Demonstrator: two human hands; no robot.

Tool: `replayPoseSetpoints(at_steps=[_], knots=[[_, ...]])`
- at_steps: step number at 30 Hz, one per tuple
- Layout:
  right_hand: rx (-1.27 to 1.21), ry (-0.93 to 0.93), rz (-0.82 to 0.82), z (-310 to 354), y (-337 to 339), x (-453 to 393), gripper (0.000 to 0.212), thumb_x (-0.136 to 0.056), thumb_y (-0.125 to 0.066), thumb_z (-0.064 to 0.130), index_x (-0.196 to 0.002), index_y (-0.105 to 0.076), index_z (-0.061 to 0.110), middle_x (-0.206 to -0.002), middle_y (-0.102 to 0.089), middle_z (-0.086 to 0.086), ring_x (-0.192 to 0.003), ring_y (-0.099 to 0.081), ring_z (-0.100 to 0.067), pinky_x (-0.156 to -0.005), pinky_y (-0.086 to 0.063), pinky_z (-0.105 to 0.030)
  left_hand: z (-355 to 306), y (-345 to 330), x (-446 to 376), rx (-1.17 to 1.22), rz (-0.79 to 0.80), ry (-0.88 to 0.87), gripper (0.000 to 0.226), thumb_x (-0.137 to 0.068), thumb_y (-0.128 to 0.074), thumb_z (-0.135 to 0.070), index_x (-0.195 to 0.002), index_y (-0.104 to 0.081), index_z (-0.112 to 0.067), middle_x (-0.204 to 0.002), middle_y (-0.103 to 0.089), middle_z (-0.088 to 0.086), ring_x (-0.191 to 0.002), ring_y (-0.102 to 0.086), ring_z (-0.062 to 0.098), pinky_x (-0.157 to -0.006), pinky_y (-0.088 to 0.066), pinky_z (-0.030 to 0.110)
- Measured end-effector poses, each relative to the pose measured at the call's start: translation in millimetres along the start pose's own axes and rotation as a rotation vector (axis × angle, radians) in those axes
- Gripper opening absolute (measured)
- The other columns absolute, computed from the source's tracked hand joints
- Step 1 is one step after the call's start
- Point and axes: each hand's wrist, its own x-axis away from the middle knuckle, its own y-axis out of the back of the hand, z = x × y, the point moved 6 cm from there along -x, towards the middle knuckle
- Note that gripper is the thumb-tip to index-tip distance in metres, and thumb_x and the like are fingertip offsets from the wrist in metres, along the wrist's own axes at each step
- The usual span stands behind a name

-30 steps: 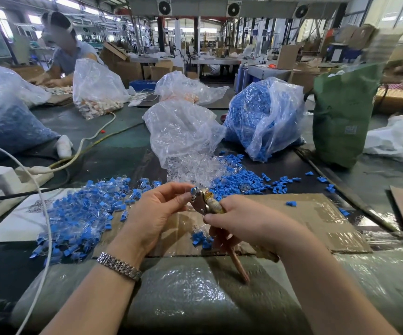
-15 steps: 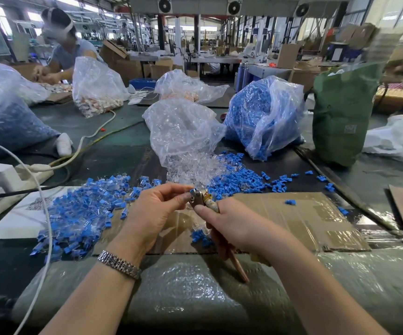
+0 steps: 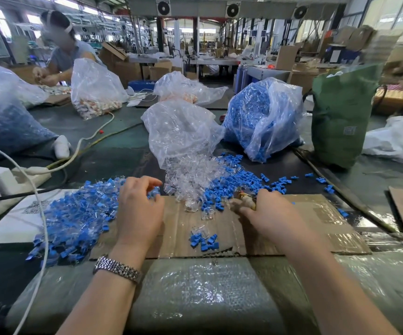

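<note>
My left hand [image 3: 140,209] hovers with loosely curled fingers at the right edge of a heap of joined blue-and-clear parts [image 3: 74,213]; I see nothing in it. My right hand [image 3: 270,213] grips a small metal tool with a yellowish handle [image 3: 245,200], blurred, low over the cardboard sheet [image 3: 316,213]. Beyond the hands lie a spill of clear plastic parts [image 3: 190,172] and loose blue parts [image 3: 234,182]. A small cluster of blue parts [image 3: 205,240] sits on the cardboard between my hands.
Behind the spill stand a clear bag [image 3: 181,131], a bag of blue parts [image 3: 263,117] and a green sack [image 3: 338,117]. A power strip [image 3: 0,177] and a white cable [image 3: 43,226] lie at the left. Another person [image 3: 67,52] works at the back left.
My hands were together at the tool's tip. Now they have parted: the left has gone to the joined-parts heap, and the right has carried the tool toward the loose blue parts.
</note>
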Motion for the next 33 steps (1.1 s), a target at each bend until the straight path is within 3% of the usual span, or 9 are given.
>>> replayPoseSetpoints(at_steps=[3, 5, 7, 11, 20, 23, 26, 30, 33], knots=[[0.166, -0.040, -0.047, -1.5, -9.2, -0.4, 0.057, -0.093, -0.053, 0.063, -0.122, -0.052, 0.013, -0.127, -0.052, -0.013, -0.110, -0.051, -0.028, -0.089, -0.045, -0.044, -14.5, -22.2, 8.7, 0.000, 0.234, -0.152, 0.017, -0.095, -0.066, -0.015, -0.109, -0.067, -0.025, -0.103, -0.057, -0.012, -0.091, -0.055, -0.002, -0.075, -0.048, 0.015], [0.189, -0.027, -0.127, 4.5, -6.9, 1.1, 0.059, -0.093, -0.056, 0.062, -0.126, -0.051, 0.014, -0.132, -0.046, -0.012, -0.123, -0.043, -0.031, -0.097, -0.042, -0.047, -14.9, -35.0, 12.0, -0.077, 0.358, -0.201, 0.022, -0.097, -0.065, -0.026, -0.118, -0.063, -0.035, -0.109, -0.053, -0.017, -0.089, -0.052, -0.009, -0.072, -0.049, 0.008], [0.141, 0.110, -0.233, 20.7, -1.7, 2.9, 0.041, -0.095, -0.060, 0.049, -0.123, -0.053, 0.020, -0.128, -0.044, -0.006, -0.122, -0.039, -0.026, -0.099, -0.039, -0.046, -13.2, -41.7, 12.8, -0.116, 0.418, -0.215, 0.029, -0.098, -0.064, -0.032, -0.126, -0.061, -0.038, -0.112, -0.053, -0.017, -0.090, -0.053, -0.005, -0.069, -0.046, 0.007], [0.158, 0.329, -0.234, 53.9, -9.2, 3.7, 0.017, -0.099, -0.055, 0.025, -0.114, -0.063, 0.029, -0.113, -0.050, 0.003, -0.114, -0.039, -0.021, -0.096, -0.032, -0.046, -14.7, -41.9, 12.8, -0.096, 0.389, -0.222, 0.025, -0.094, -0.067, -0.031, -0.119, -0.065, -0.033, -0.109, -0.060, -0.014, -0.098, -0.058, 0.001, -0.090, -0.053, 0.021], [0.093, 0.340, -0.282, 55.7, -23.3, 2.0, 0.012, -0.103, -0.047, 0.031, -0.106, -0.058, 0.025, -0.109, -0.056, 0.004, -0.106, -0.046, -0.021, -0.096, -0.037, -0.043, -12.3, -35.3, 11.7, 0.082, 0.372, -0.087, 0.010, -0.092, -0.073, -0.026, -0.096, -0.064, -0.025, -0.089, -0.065, -0.010, -0.076, -0.062, 0.000, -0.064, -0.047, 0.006], [-0.157, 0.364, -0.363, 49.3, -17.1, 5.9, 0.011, -0.102, -0.051, 0.033, -0.100, -0.054, 0.023, -0.093, -0.061, 0.005, -0.091, -0.056, -0.018, -0.090, -0.043, -0.038, -9.9, -33.3, 11.8, 0.295, 0.420, 0.036, 0.010, -0.091, -0.074, -0.020, -0.098, -0.066, -0.022, -0.088, -0.071, -0.002, -0.073, -0.069, 0.006, -0.064, -0.053, 0.013], [-0.554, 0.378, -0.338, 41.5, -11.6, 8.9, 0.007, -0.096, -0.066, 0.028, -0.095, -0.065, 0.022, -0.084, -0.068, 0.009, -0.080, -0.062, -0.010, -0.078, -0.051, -0.029, -10.6, -35.3, 14.4, 0.534, 0.519, 0.154, 0.014, -0.090, -0.073, -0.014, -0.103, -0.072, -0.020, -0.088, -0.076, 0.005, -0.079, -0.074, 0.017, -0.067, -0.058, 0.020], [-0.961, 0.425, -0.156, 45.6, -12.5, 12.9, 0.008, -0.090, -0.074, 0.015, -0.096, -0.076, 0.021, -0.086, -0.075, 0.010, -0.086, -0.069, -0.005, -0.082, -0.055, -0.021, -12.6, -35.9, 16.9, 0.765, 0.566, 0.266, 0.014, -0.077, -0.080, -0.025, -0.090, -0.079, -0.020, -0.081, -0.076, 0.013, -0.072, -0.074, 0.023, -0.061, -0.058, 0.025], [-1.020, 0.481, -0.113, 50.1, -9.9, 17.1, 0.013, -0.091, -0.072, 0.011, -0.098, -0.077, 0.020, -0.089, -0.075, 0.011, -0.089, -0.069, -0.004, -0.083, -0.053, -0.018, -15.4, -35.4, 15.9, 0.811, 0.563, 0.222, 0.015, -0.074, -0.083, -0.026, -0.085, -0.077, -0.017, -0.079, -0.074, 0.014, -0.067, -0.071, 0.024, -0.055, -0.055, 0.024]])
